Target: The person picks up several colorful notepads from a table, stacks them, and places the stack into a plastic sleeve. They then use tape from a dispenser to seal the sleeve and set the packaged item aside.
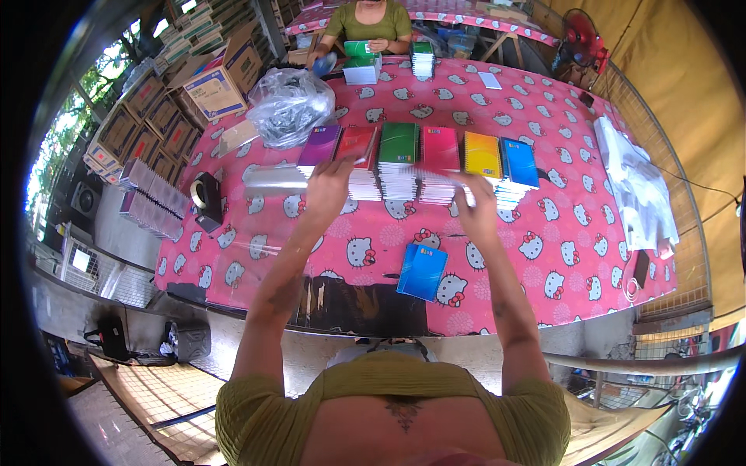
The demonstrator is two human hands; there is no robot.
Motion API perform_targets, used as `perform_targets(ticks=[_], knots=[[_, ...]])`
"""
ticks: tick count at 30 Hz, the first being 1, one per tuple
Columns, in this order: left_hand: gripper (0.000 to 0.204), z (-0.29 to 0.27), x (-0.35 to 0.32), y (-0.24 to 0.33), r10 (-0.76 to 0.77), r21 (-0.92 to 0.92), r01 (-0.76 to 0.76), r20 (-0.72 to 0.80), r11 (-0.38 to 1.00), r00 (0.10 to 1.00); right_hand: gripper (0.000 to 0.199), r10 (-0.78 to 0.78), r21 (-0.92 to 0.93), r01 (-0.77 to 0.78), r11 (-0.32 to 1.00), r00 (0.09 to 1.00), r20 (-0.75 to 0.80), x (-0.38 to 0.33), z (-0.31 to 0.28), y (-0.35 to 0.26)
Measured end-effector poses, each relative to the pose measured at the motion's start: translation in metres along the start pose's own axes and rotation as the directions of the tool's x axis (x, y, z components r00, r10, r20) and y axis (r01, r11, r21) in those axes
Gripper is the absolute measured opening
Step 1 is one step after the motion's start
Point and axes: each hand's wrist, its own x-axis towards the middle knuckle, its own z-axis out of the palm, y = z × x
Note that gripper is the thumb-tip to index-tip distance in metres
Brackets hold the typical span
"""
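Note:
A row of spiral notebook stacks stands across the table, with purple (318, 145), red (357, 143), green (399, 143), pink (440, 146), yellow (482, 154) and blue (519, 161) covers on top. My left hand (329, 186) is closed at the near edge of the red notebook, which looks slightly tilted. Over the front of the pink and yellow stacks, my right hand (476, 203) pinches the edge of a pink notebook, blurred by motion. Closer to me, blue notebooks (422, 271) lie loosely overlapped on the pink patterned tablecloth (505, 264).
Clear plastic bags (291, 105) bulge behind the row; a tape dispenser (207, 202) sits at left. White plastic sheets (633, 186) hang along the right edge. Across the table, a co-worker (369, 23) handles green notebooks (361, 71). Cardboard boxes (221, 81) pile up at left.

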Motion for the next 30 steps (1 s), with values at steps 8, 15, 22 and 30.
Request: perform_targets(ticks=[8, 15, 22, 30], knots=[[0.034, -0.020, -0.028, 0.126, 0.185, -0.220, -0.018, 0.767, 0.975, 0.614, 0.032, -0.022, 0.151, -0.069, 0.986, 0.847, 0.531, -0.162, 0.013, 0.084], [0.034, 0.067, -0.029, 0.139, -0.006, -0.386, 0.214, 0.473, 0.897, 0.881, 0.065, 0.019, -0.561, -0.007, 0.828, 1.000, 0.016, -0.033, -0.011, 0.049], [0.046, 0.058, 0.033, 0.036, 0.188, -0.045, -0.190, -0.055, 0.981, 0.981, 0.026, 0.229, -0.112, -0.233, 0.966, 0.972, -0.043, -0.015, -0.033, 0.034], [0.041, 0.003, -0.187, 0.108, 0.309, -0.451, -0.188, 0.212, 0.873, 0.927, 0.059, 0.192, -0.095, -0.167, 0.981, 0.849, 0.493, -0.183, 0.021, 0.047]])
